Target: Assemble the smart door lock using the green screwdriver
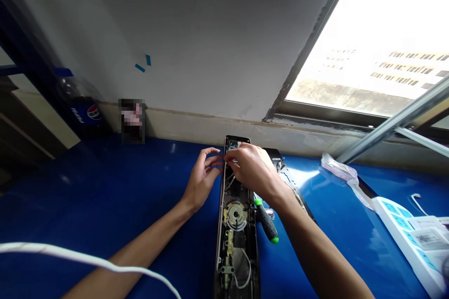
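A long black opened housing, which looks like an electronic door lock, lies lengthwise in front of me. It shows a round metal disc, a brass-coloured mechanism and thin white wires. My right hand reaches over its far end, fingertips pinched together above the circuit board; whatever is between them is hidden. At the housing's left edge is my left hand, fingers apart, the tips at or near the side. A green and black screwdriver lies right of the housing, close to my right forearm.
Behind my right hand lies another dark flat part. A white power strip and clear plastic packaging are on the right of the blue table. A Pepsi bottle stands far left. A white cable crosses the lower left.
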